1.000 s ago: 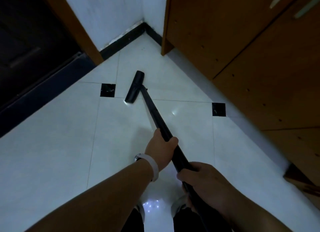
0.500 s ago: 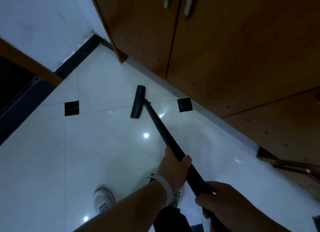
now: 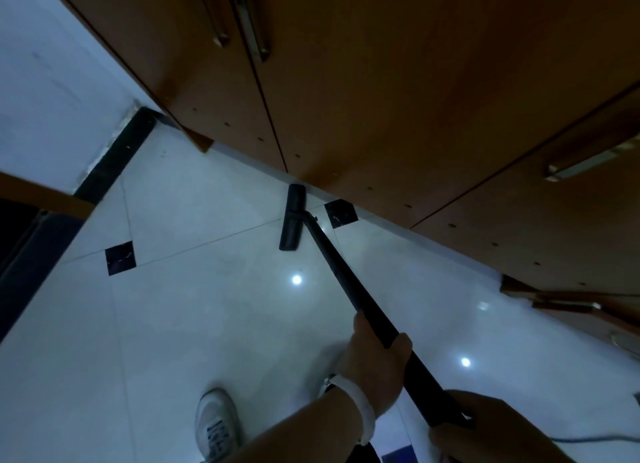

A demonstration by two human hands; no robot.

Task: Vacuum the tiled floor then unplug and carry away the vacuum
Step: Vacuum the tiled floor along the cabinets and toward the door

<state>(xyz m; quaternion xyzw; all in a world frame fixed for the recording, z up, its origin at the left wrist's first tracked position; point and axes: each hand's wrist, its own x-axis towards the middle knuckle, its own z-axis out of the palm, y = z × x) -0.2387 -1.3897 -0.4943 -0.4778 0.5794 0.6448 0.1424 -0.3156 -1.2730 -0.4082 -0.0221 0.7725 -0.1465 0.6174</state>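
**Vacuum head at the foot of the cabinet, both my hands on the wand**

The wooden cabinet (image 3: 381,81) fills the top and right of my view, and I place everything else from it. The black vacuum head (image 3: 292,216) lies flat on the tiled floor (image 3: 207,324) just below the cabinet's bottom edge. Its far end is almost under the doors, and its length points away from the cabinet. A small black inset tile (image 3: 341,213) sits just beside the head, also close against the cabinet's base. A second one (image 3: 120,257) lies well away from the cabinet, off to the left.

The wand (image 3: 346,272) runs from the head back toward me, slanting away from the cabinet. My left hand (image 3: 375,369) is wrapped round the wand partway up, fingers curled over it, with a white wristband (image 3: 360,407) on that wrist. My right hand (image 3: 485,428) grips the wand nearer my body, farther from the cabinet, at the bottom edge of view.

One white shoe (image 3: 215,424) stands on the tiles, well clear of the cabinet. A thin grey cord (image 3: 588,439) trails across the floor beside my right hand. Two metal handles (image 3: 256,29) hang on the cabinet doors above the head.
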